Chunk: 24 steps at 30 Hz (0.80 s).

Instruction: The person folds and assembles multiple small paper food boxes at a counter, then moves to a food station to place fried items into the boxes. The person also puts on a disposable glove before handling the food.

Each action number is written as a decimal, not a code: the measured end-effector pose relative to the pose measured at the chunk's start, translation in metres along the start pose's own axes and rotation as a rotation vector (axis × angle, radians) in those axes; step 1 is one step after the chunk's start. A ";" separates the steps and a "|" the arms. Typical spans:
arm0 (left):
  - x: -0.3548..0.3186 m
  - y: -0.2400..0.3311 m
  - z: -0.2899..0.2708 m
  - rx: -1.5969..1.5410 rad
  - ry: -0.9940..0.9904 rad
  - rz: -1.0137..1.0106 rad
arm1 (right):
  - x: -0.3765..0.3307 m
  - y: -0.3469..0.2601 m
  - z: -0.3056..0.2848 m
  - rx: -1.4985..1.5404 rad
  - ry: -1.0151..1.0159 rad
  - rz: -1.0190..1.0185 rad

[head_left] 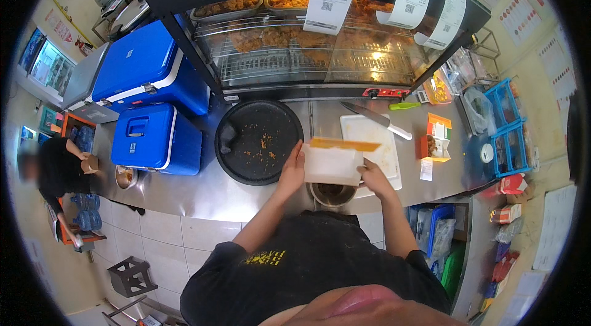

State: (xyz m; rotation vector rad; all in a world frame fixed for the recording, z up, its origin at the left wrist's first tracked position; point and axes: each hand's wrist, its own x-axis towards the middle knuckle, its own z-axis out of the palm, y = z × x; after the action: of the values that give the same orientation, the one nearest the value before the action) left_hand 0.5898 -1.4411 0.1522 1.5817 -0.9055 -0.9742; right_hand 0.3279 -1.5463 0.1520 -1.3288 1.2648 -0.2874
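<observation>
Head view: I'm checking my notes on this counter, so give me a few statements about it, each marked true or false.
1. Both hands hold the white rectangular takeaway box, the left hand on one side and the right hand on the other. True.
2. The round black tray is spotless. False: orange crumbs are scattered on it.
3. The knife with the white handle lies on the white cutting board. True.
4. The two blue cooler boxes sit to the person's right. False: they sit to the left, beside the black tray.
5. The glass warming cabinet is empty. False: it holds fried pieces on racks.
</observation>
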 end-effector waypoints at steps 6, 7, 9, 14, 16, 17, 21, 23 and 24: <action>0.060 -0.024 0.031 0.400 -0.082 0.022 | 0.070 0.034 -0.025 -0.239 0.405 -0.100; 0.073 -0.026 0.041 0.435 -0.076 0.049 | 0.083 0.036 -0.032 -0.269 0.412 -0.130; 0.099 -0.030 0.061 0.509 -0.047 0.084 | 0.107 0.043 -0.038 -0.623 0.575 -0.264; 0.134 -0.053 0.095 0.534 -0.114 0.014 | 0.147 0.073 -0.054 -0.473 0.467 -0.169; 0.132 -0.061 0.100 0.625 -0.091 0.027 | 0.145 0.084 -0.052 -0.366 0.359 -0.105; 0.128 -0.063 0.100 0.674 -0.074 0.033 | 0.138 0.090 -0.047 -0.393 0.453 -0.187; 0.089 -0.042 0.074 0.633 -0.061 0.057 | 0.067 0.108 -0.059 -0.195 0.562 -0.224; 0.052 -0.019 0.068 0.544 -0.040 -0.018 | 0.010 0.131 -0.071 -0.097 0.577 -0.210; 0.031 -0.007 0.074 0.521 -0.102 -0.022 | -0.023 0.150 -0.080 -0.066 0.580 -0.212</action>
State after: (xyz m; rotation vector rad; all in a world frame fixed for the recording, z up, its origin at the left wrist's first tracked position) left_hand 0.5343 -1.4949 0.1304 1.9892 -1.2898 -0.8823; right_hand 0.1842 -1.5252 0.0606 -1.4952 1.6176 -0.8317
